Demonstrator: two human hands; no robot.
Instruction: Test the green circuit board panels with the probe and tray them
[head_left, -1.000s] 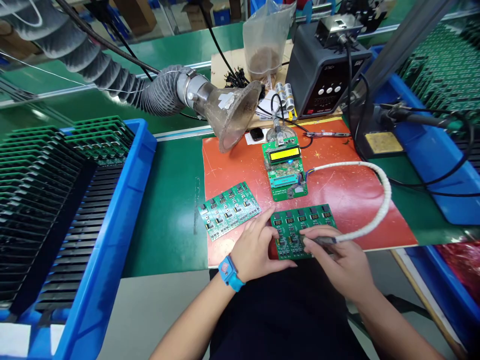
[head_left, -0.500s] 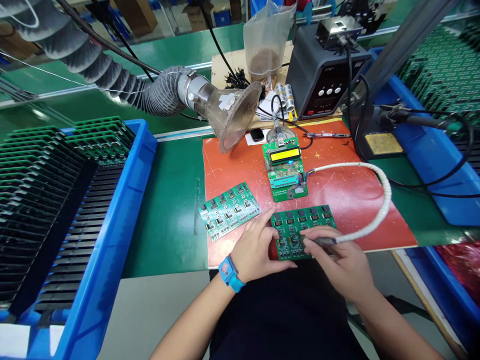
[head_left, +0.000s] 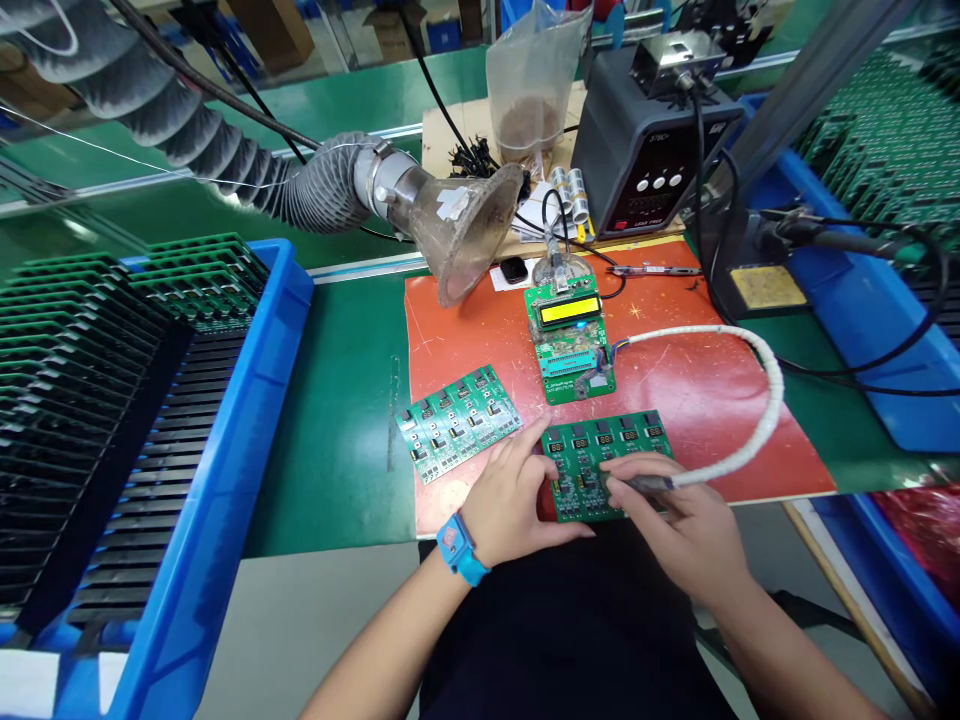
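Note:
A green circuit board with a row of small displays lies at the front of the red mat. My left hand grips its left edge, thumb along the front and fingers at the side. In my right hand is the dark end of a white-sleeved cable, pinched and held down on the board's middle; its tip is hidden by my fingers. The cable curves back to a programmer board with a lit yellow screen. A second circuit board rests to the left of my left hand.
Blue bins of upright boards stand at left and right. A fume funnel hangs behind the mat. Farther back are a soldering station, a plastic bag and a pen-like tool.

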